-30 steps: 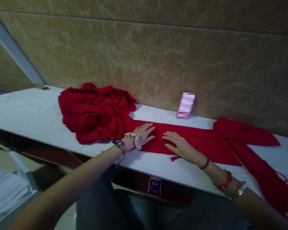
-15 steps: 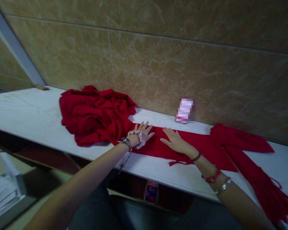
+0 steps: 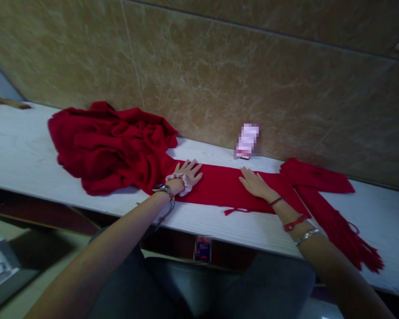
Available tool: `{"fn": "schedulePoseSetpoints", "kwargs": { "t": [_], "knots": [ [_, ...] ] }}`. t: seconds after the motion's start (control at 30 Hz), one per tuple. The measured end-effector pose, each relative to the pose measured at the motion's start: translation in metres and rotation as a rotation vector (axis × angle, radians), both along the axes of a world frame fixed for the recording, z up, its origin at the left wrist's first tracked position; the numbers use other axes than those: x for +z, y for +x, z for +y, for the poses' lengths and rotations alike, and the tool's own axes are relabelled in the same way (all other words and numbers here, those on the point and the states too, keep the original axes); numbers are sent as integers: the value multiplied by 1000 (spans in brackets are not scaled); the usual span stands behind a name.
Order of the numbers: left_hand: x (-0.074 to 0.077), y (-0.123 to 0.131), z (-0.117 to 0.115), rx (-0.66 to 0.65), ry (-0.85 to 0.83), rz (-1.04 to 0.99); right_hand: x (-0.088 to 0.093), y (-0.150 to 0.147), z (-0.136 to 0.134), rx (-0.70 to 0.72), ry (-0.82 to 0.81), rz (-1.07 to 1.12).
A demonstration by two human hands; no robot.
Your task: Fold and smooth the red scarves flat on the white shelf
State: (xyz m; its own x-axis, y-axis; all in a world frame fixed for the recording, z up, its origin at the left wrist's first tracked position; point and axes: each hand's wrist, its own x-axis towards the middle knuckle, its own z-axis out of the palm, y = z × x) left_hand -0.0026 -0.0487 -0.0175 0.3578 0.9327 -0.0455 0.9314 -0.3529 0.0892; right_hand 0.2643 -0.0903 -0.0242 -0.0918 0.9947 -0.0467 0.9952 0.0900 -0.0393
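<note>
A red scarf-like cloth (image 3: 219, 184) lies as a flat strip along the white tabletop. My left hand (image 3: 189, 173) rests flat on its left part, fingers spread, with a watch and a pale scrunchie at the wrist. Further along the strip, my right hand (image 3: 255, 184) lies palm down with its fingers stretched out. Left of my hands the cloth runs into a large crumpled red heap (image 3: 109, 146). At the right, a folded red end with a long fringe (image 3: 355, 239) hangs over toward the table's front. A small red tassel (image 3: 232, 211) sticks out below the strip.
A phone (image 3: 248, 140) with a blurred screen leans on the tiled wall (image 3: 219, 75) behind the table (image 3: 16, 146). A brown wooden piece (image 3: 15, 104) lies at the far left. My legs are under the table's front edge, near a blurred dark object (image 3: 203, 249).
My right hand has slid to the right along the cloth, widening the gap between my hands. My left hand stays on the cloth's left part. The view has shifted to the right.
</note>
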Motion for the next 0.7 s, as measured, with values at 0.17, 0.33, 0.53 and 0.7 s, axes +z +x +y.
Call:
{"fn": "schedulePoseSetpoints", "kwargs": {
  "t": [0.17, 0.33, 0.53, 0.7],
  "knots": [
    [-2, 0, 1, -4, 1, -18, -3, 51, -8, -200, 42, -12],
    [-2, -1, 1, -12, 13, -17, 5, -11, -1, 44, 110, 21],
    [6, -3, -5, -23, 7, -4, 6, -64, 13, 298, 42, 73],
    [-1, -3, 2, -19, 15, 42, -3, 26, 11, 28, 35, -40]
  ]
}}
